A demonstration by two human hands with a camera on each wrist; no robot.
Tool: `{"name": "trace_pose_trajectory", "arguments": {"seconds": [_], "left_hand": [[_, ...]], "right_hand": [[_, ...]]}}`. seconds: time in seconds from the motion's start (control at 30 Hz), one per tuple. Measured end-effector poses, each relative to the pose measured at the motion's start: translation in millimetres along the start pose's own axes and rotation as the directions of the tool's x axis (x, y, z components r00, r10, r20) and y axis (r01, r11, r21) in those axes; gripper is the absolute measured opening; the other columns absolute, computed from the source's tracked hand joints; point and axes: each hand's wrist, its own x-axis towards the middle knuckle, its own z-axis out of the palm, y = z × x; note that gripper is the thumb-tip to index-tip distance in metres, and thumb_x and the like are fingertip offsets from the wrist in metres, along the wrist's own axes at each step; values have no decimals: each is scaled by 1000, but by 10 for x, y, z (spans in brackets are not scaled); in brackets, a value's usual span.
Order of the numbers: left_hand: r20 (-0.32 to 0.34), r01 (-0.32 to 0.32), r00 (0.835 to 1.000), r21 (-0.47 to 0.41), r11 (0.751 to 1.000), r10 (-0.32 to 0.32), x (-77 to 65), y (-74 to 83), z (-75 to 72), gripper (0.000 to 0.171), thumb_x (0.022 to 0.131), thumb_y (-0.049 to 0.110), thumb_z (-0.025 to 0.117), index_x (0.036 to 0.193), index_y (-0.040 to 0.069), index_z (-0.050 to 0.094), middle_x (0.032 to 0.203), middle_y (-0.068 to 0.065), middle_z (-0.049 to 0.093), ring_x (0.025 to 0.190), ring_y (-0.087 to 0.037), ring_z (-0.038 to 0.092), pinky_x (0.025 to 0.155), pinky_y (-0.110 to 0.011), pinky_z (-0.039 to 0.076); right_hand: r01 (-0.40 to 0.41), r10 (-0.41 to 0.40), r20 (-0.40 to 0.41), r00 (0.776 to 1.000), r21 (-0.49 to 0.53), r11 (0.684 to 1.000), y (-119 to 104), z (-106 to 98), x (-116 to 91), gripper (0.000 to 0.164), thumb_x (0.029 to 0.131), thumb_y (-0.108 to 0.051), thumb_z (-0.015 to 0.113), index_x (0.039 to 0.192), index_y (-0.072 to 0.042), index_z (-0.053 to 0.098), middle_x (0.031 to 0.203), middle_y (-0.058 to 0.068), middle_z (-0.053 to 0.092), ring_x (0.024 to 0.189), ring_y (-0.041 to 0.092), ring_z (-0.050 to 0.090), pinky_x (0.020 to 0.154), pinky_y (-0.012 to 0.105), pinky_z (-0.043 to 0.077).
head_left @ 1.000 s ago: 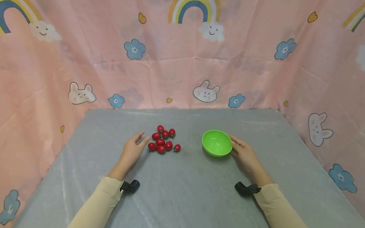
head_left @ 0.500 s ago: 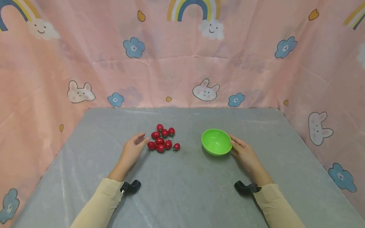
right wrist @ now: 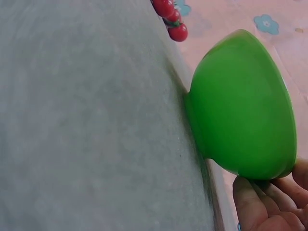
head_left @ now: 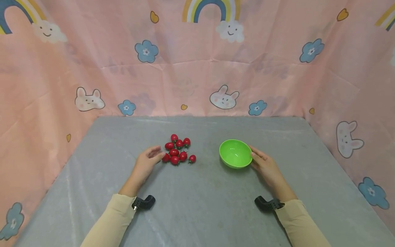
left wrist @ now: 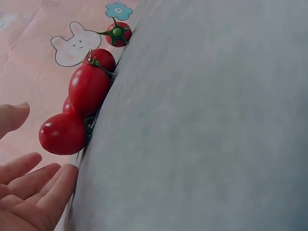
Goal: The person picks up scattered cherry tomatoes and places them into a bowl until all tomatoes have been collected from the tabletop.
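Observation:
In the head view several small red cherry tomatoes (head_left: 174,152) with green stems lie in a loose cluster left of centre. My left hand (head_left: 146,164) is at the cluster's left side, its thumb overlapping the leftmost tomato. The left wrist view shows a gap between the nearest tomato (left wrist: 62,134) and the parted thumb and fingers (left wrist: 60,190); nothing is held. To the right, an upright green bowl (head_left: 235,155) stands with no contents visible. My right hand (head_left: 269,170) grips its right side, thumb at the rim and fingers (right wrist: 250,204) against the outer wall.
A grey cloth-covered table (head_left: 197,206) carries everything. Behind it and along both sides hangs a pink curtain (head_left: 185,79) printed with rainbows, rabbits and flowers. Black wrist cameras are strapped at the left cuff (head_left: 144,202) and the right cuff (head_left: 269,204).
My left hand has shifted slightly right, nearer the tomatoes, and its thumb now covers part of the leftmost one. The right hand and bowl stay in place.

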Motion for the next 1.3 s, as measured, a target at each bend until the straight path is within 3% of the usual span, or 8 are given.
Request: {"name": "trace_pose_trajectory", "arguments": {"seconds": [0.2, 0.33, 0.47, 0.7, 0.93, 1.17, 1.3], "left_hand": [[23, 14, 1000, -16, 1000, -14, -4, -33, 16, 53, 96, 20, 66, 142, 0, 51, 146, -19, 54, 137, -30, 51, 109, -39, 42], [30, 22, 999, -26, 999, -22, -6, -64, 10, 53, 96, 21, 65, 143, 0, 50, 145, -19, 54, 133, -29, 53, 101, -28, 47], [37, 36, 999, -42, 998, -35, -25, -79, -2, 52, 97, 21, 64, 143, 0, 50, 145, -20, 54, 130, -27, 54, 95, -22, 50], [40, 53, 998, -36, 998, -52, -48, -74, -22, 52, 96, 22, 65, 141, 1, 52, 143, -19, 56, 128, -25, 56, 95, -23, 52], [39, 58, 998, 10, 998, -58, -39, -75, -30, 51, 95, 25, 66, 140, 3, 55, 142, -17, 58, 129, -26, 57, 102, -33, 48], [50, 67, 996, 2, 998, -67, -2, -78, 9, 51, 94, 24, 68, 139, 4, 56, 140, -17, 60, 131, -28, 55, 110, -45, 43], [45, 73, 996, 6, 997, -73, 11, -80, 14, 51, 92, 24, 71, 138, 4, 58, 139, -17, 61, 130, -27, 55, 109, -43, 44]], "right_hand": [[19, -19, 3, 1000, 20, 1000, 18, 1, 7, 60, 108, -34, 41, 156, -2, 24, 164, 17, 21, 124, -12, 49, 97, 9, 45], [16, -16, 1, 1000, 19, 1000, 16, 11, 5, 60, 108, -33, 40, 156, -2, 24, 164, 18, 21, 132, -4, 47, 96, 9, 45], [-6, 6, -6, 1000, 22, 1000, 17, 34, 2, 59, 108, -33, 40, 156, -3, 25, 164, 16, 22, 128, -9, 47, 96, 9, 45], [-24, 25, -14, 1000, 26, 999, 7, 58, -10, 60, 108, -35, 41, 157, -4, 23, 165, 14, 20, 144, 12, 37, 96, 9, 45], [-6, 7, -18, 1000, 41, 999, 21, 56, 5, 58, 108, -31, 40, 156, -3, 24, 165, 15, 20, 127, -8, 49, 95, 9, 46], [-18, 19, -18, 1000, 40, 999, 14, 39, 24, 57, 109, -29, 38, 157, -3, 22, 165, 15, 19, 148, 25, 30, 97, 10, 45], [-28, 29, -14, 999, 47, 998, -10, 54, 30, 58, 109, -30, 38, 157, -3, 21, 166, 14, 17, 150, 31, 23, 96, 9, 44]]}}
